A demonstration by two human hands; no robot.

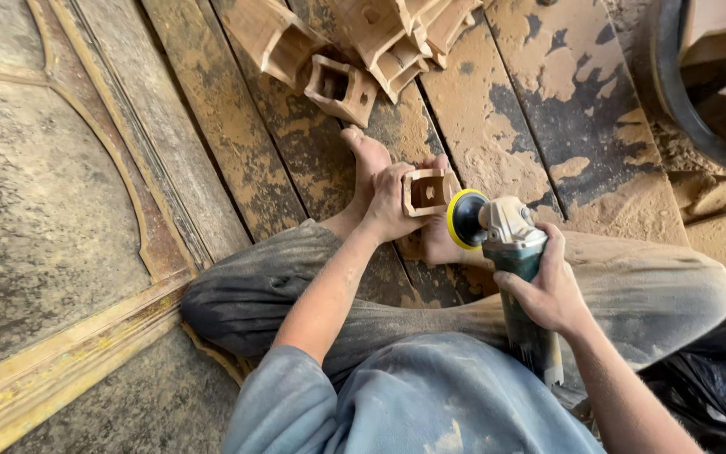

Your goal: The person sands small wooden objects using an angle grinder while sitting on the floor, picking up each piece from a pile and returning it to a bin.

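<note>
While the left hand point(390, 202) is clamping the small hollow square wooden block point(427, 192), the right hand point(548, 290) is gripping the green-bodied angle grinder point(510, 252). Its yellow-rimmed sanding disc point(465, 219) is sitting just beside the block, so light, flat contact clear of the fingertips seems wisest.

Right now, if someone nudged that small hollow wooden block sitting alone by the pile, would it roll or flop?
The hollow wooden block looks rigid, so it should not flop. Its flat, squared sides suggest it would slide or tip rather than roll. Being hollowed out, it is probably light for its size, and the sawdust on the floor planks might let it skid easily.
</note>
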